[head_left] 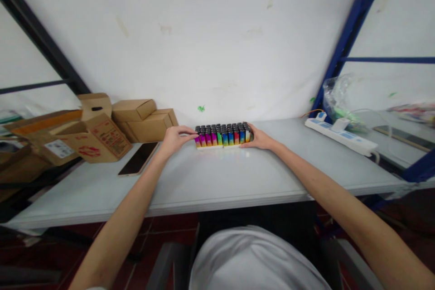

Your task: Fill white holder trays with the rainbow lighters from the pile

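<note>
Several rows of lighters (pixel 225 135) with black tops and rainbow-coloured bodies stand upright, packed close, near the back of the table. Under them show two low white trays (pixel 210 147), set end to end. At the left end my left hand (pixel 176 139) has its thumb and fingers closed against the outermost lighters. My right hand (pixel 257 138) wraps round the opposite end, thumb low by the tray and fingers behind the lighters. Its far fingertips are partly hidden by the lighters.
On the light grey table (pixel 217 176), a dark-screened phone (pixel 139 158) lies left, beside an open cardboard box (pixel 102 138) and closed brown boxes (pixel 149 122). To the right are a white power strip (pixel 341 136) and clear plastic wrap (pixel 340 95). A blue post (pixel 346 31) rises there.
</note>
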### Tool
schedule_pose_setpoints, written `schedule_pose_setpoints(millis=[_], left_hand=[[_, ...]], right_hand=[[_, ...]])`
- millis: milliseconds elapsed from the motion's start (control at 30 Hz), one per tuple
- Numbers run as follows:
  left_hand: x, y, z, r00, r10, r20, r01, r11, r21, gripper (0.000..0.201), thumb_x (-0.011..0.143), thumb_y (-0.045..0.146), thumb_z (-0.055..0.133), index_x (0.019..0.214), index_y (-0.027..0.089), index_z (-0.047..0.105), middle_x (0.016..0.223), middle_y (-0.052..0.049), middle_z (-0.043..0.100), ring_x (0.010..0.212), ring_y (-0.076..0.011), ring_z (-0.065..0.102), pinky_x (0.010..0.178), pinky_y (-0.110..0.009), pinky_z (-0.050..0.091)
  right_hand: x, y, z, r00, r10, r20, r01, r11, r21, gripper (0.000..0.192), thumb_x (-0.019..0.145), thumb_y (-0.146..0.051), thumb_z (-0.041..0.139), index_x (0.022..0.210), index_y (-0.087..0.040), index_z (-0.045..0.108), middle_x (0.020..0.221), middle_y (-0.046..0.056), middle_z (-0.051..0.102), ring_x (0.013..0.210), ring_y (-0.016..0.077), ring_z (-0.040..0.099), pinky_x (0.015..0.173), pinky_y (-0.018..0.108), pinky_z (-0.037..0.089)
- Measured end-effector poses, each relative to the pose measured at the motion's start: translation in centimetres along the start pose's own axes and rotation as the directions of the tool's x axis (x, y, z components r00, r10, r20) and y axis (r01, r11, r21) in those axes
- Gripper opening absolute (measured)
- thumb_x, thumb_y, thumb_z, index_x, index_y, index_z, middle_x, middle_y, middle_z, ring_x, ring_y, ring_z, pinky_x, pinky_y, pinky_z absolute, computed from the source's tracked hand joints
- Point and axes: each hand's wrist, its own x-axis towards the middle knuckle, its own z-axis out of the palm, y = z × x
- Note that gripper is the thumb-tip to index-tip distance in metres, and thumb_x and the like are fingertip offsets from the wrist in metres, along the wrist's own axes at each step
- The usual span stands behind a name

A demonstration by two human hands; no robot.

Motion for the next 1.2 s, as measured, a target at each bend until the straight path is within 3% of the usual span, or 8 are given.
schedule_pose_setpoints(millis=[200,400,567,833,933,1033,1200], left_hand=[[0.0,-0.6,0.5,0.998,-0.063,-0.021,0.063,0.998,-0.005,0.044,0.071,0.059,0.081,0.085,0.018,0.082,0.089,-0.010,0.080,0.086,-0.0279,0.075,0.090,-0.043,0.061],[-0.1,0.2,0.6,0.997,-0.071,-0.015,0.071,0.997,-0.016,0.043,0.072,0.058,0.080,0.083,0.017,0.080,0.087,-0.009,0.080,0.083,-0.0266,0.074,0.086,-0.041,0.062],[-0.2,0.7,0.6,0.998,-0.052,0.022,0.051,0.999,0.009,0.047,0.075,0.062,0.076,0.088,0.017,0.076,0.087,-0.009,0.077,0.084,-0.0247,0.073,0.079,-0.037,0.062],[-0.2,0.2,0.9,0.993,-0.115,-0.026,0.115,0.993,0.003,0.051,0.081,0.064,0.070,0.102,0.017,0.074,0.093,-0.009,0.076,0.081,-0.0225,0.073,0.082,-0.036,0.061],[-0.3,-0.7,0.9,0.991,-0.134,-0.028,0.134,0.991,0.011,0.075,0.069,0.059,0.082,0.128,0.017,0.066,0.110,-0.013,0.074,0.100,-0.0273,0.072,0.093,-0.041,0.060],[-0.6,-2.1,1.4,0.983,-0.174,0.058,0.175,0.985,-0.011,0.108,0.055,0.050,0.093,0.148,0.017,0.049,0.134,-0.019,0.065,0.123,-0.0326,0.065,0.109,-0.048,0.051],[-0.8,-4.3,3.2,0.966,-0.183,0.184,0.212,0.966,-0.151,0.115,0.050,0.047,0.095,0.148,0.012,0.047,0.128,-0.018,0.070,0.121,-0.0338,0.067,0.114,-0.054,0.046]], right_hand=[[0.0,0.0,0.0,1.000,-0.003,-0.009,0.002,1.000,-0.021,0.112,0.064,-0.049,0.092,0.156,-0.017,0.036,0.143,0.016,0.061,0.127,0.0360,0.061,0.114,0.050,0.046],[0.0,0.2,-0.1,1.000,0.003,0.002,-0.003,0.999,-0.047,0.115,0.065,-0.050,0.091,0.158,-0.017,0.032,0.147,0.017,0.058,0.134,0.0349,0.057,0.117,0.050,0.042],[0.0,0.3,-0.2,1.000,0.004,0.011,-0.003,0.999,-0.038,0.115,0.065,-0.050,0.092,0.158,-0.018,0.032,0.146,0.017,0.058,0.136,0.0354,0.055,0.119,0.052,0.039],[0.2,0.8,-0.1,1.000,-0.001,0.023,0.000,1.000,0.028,0.120,0.064,-0.053,0.091,0.160,-0.019,0.028,0.153,0.015,0.052,0.139,0.0320,0.052,0.120,0.048,0.038],[0.0,1.0,-0.2,1.000,0.017,0.015,-0.017,1.000,-0.009,0.122,0.065,-0.055,0.090,0.161,-0.017,0.026,0.152,0.017,0.053,0.139,0.0326,0.053,0.120,0.048,0.038],[-0.3,1.1,-0.3,1.000,0.027,-0.003,-0.027,0.998,-0.058,0.122,0.066,-0.056,0.090,0.162,-0.018,0.024,0.148,0.017,0.056,0.137,0.0345,0.054,0.119,0.052,0.039],[-0.3,1.0,-0.3,0.999,0.025,-0.023,-0.028,0.993,-0.117,0.121,0.066,-0.058,0.089,0.162,-0.020,0.025,0.144,0.017,0.060,0.131,0.0358,0.059,0.115,0.054,0.042]])
